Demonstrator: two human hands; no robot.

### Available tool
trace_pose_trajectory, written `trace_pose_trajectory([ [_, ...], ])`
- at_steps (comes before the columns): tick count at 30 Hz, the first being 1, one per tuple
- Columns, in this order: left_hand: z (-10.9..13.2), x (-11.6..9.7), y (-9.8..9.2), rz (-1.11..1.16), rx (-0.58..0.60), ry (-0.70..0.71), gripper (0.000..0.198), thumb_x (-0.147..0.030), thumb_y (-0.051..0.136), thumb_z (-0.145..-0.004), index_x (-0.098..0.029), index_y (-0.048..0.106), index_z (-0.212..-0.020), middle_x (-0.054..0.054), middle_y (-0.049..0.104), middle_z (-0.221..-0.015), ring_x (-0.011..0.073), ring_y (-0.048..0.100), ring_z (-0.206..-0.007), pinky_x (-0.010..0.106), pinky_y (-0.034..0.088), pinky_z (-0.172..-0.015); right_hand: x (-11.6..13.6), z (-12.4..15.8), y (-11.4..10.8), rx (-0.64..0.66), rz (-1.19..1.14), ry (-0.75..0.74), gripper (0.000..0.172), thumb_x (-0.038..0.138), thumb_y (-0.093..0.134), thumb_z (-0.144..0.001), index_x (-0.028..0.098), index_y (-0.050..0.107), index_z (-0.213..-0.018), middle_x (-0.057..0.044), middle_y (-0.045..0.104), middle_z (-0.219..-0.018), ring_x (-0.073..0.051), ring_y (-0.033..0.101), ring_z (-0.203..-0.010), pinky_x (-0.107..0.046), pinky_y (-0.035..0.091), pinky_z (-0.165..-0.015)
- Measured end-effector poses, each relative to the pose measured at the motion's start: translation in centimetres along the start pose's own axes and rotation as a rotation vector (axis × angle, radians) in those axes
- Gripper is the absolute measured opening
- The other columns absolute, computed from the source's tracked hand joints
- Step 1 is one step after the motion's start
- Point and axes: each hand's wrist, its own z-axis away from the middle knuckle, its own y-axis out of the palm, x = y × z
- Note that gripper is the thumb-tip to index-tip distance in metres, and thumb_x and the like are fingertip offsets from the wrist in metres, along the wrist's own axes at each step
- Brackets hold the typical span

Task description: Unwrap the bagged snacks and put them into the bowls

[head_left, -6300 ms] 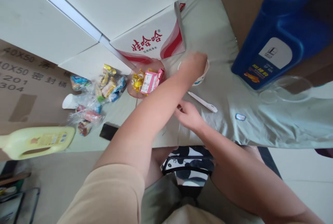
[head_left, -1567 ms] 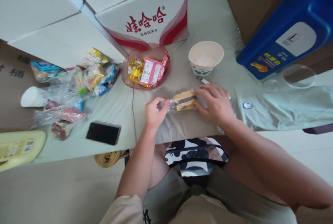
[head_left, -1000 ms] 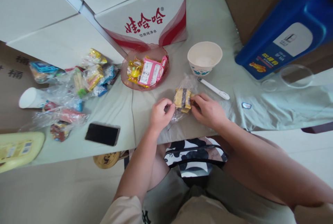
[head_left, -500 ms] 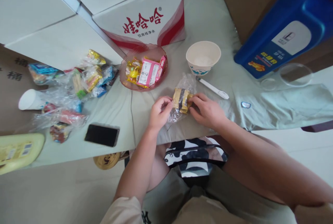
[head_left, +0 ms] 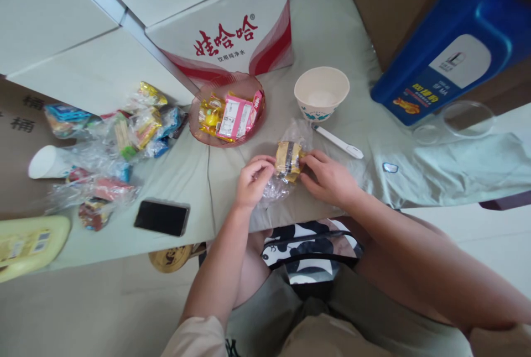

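Observation:
A gold snack packet (head_left: 287,158) with a dark stripe lies between my hands, with a crumpled clear plastic bag (head_left: 277,189) showing behind and below it. At its left edge, my left hand (head_left: 254,181) is closed, thumb and fingers pinching the packet's side. The fingers of my right hand (head_left: 329,180) are closed on the opposite edge. Just beyond the packet stand a white paper bowl (head_left: 321,92) with a blue-green print and a white plastic-handled tool (head_left: 340,142), whose kind I cannot make out.
Behind, a pink glass bowl (head_left: 194,130) holds several wrapped snacks, near a white and red carton (head_left: 226,42). Bagged snacks (head_left: 143,127), a white cup (head_left: 47,162) and a phone (head_left: 161,216) lie left. A big blue bottle (head_left: 448,58) and a clear cup (head_left: 468,119) stand right.
The gold packet has turned slightly between my fingers, its striped face now more toward me. The lower part of the plastic bag has shifted left. Both hands stay nearly in place.

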Motion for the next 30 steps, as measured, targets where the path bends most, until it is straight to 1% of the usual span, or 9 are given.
trace_pose_trajectory([
  [3, -0.2, 0.4, 0.5, -0.028, 0.027, -0.023, 0.019, -0.036, 0.07, -0.084, -0.02, 0.071, -0.075, 0.008, 0.07, -0.097, 0.0195, 0.069, -0.089, 0.034, 0.057, -0.078, 0.0, -0.1, -0.1, -0.002, -0.013, -0.001, 0.023, 0.029, 0.054, -0.094, 0.019, 0.065, -0.112, -0.013, 0.069, -0.116, -0.026, 0.07, -0.097, -0.036, 0.053, -0.078],
  [6, -0.1, 0.6, 0.9, -0.105, 0.046, 0.017, 0.014, -0.032, 0.077, -0.078, -0.019, 0.07, -0.079, 0.006, 0.066, -0.097, 0.0172, 0.067, -0.085, 0.031, 0.057, -0.075, 0.0, -0.1, -0.1, 0.007, -0.02, -0.012, 0.024, 0.03, 0.052, -0.096, 0.018, 0.064, -0.113, -0.013, 0.069, -0.114, -0.026, 0.069, -0.097, -0.036, 0.052, -0.08],
  [10, 0.1, 0.4, 1.0, -0.201, 0.082, 0.089, 0.021, -0.032, 0.083, -0.075, -0.021, 0.069, -0.086, 0.005, 0.061, -0.101, 0.0172, 0.065, -0.091, 0.029, 0.056, -0.079, 0.0, -0.2, 0.0, 0.017, -0.016, -0.016, 0.023, 0.03, 0.053, -0.095, 0.018, 0.064, -0.111, -0.013, 0.069, -0.112, -0.026, 0.068, -0.097, -0.036, 0.05, -0.081],
  [17, 0.1, 0.4, 0.9, -0.239, 0.066, 0.103, 0.019, -0.023, 0.079, -0.078, -0.022, 0.067, -0.091, 0.005, 0.062, -0.104, 0.0181, 0.065, -0.095, 0.029, 0.055, -0.079, -0.3, -0.2, -0.1, 0.018, -0.132, -0.029, 0.035, 0.037, 0.035, -0.104, 0.018, 0.061, -0.115, -0.014, 0.068, -0.111, -0.027, 0.067, -0.1, -0.039, 0.049, -0.086],
  [19, 0.1, 0.3, 1.0, -0.239, 0.061, 0.113, 0.014, -0.02, 0.077, -0.078, -0.022, 0.066, -0.087, 0.005, 0.063, -0.1, 0.0176, 0.065, -0.091, 0.029, 0.055, -0.077, -0.3, -0.2, 0.0, 0.018, -0.136, -0.025, 0.033, 0.04, 0.039, -0.103, 0.017, 0.059, -0.117, -0.014, 0.067, -0.111, -0.028, 0.066, -0.1, -0.039, 0.048, -0.085],
  [21, 0.1, 0.2, 1.2, -0.231, 0.056, 0.122, 0.01, -0.018, 0.075, -0.078, -0.021, 0.066, -0.081, 0.004, 0.064, -0.096, 0.0165, 0.065, -0.085, 0.028, 0.054, -0.074, -0.3, -0.3, 0.1, 0.028, -0.096, -0.011, 0.029, 0.039, 0.047, -0.098, 0.017, 0.059, -0.112, -0.014, 0.067, -0.108, -0.027, 0.065, -0.095, -0.038, 0.048, -0.081],
  [24, 0.0, 0.0, 1.3, -0.201, 0.052, 0.121, 0.009, -0.018, 0.074, -0.078, -0.02, 0.065, -0.076, 0.003, 0.064, -0.09, 0.0147, 0.063, -0.077, 0.026, 0.052, -0.067, -0.3, -0.5, 0.2, 0.074, -0.022, -0.025, 0.015, 0.03, 0.049, -0.092, 0.018, 0.059, -0.091, -0.012, 0.064, -0.099, -0.023, 0.062, -0.083, -0.034, 0.044, -0.075],
  [26, 0.0, -0.1, 1.4, -0.183, 0.046, 0.114, 0.009, -0.019, 0.074, -0.077, -0.019, 0.065, -0.075, 0.003, 0.064, -0.088, 0.014, 0.062, -0.074, 0.026, 0.05, -0.065, -0.2, -0.6, 0.0, 0.087, -0.02, -0.04, 0.013, 0.026, 0.048, -0.09, 0.02, 0.056, -0.082, -0.01, 0.063, -0.095, -0.021, 0.06, -0.08, -0.033, 0.042, -0.072],
  [30, 0.0, -0.2, 1.4, -0.164, 0.03, 0.095, 0.009, -0.021, 0.072, -0.078, -0.019, 0.065, -0.073, 0.003, 0.064, -0.086, 0.0133, 0.061, -0.071, 0.025, 0.049, -0.063, -0.3, -0.7, -0.5, 0.047, -0.08, 0.003, 0.011, 0.024, 0.048, -0.086, 0.021, 0.052, -0.076, -0.007, 0.059, -0.084, -0.018, 0.054, -0.072, -0.03, 0.037, -0.066],
])
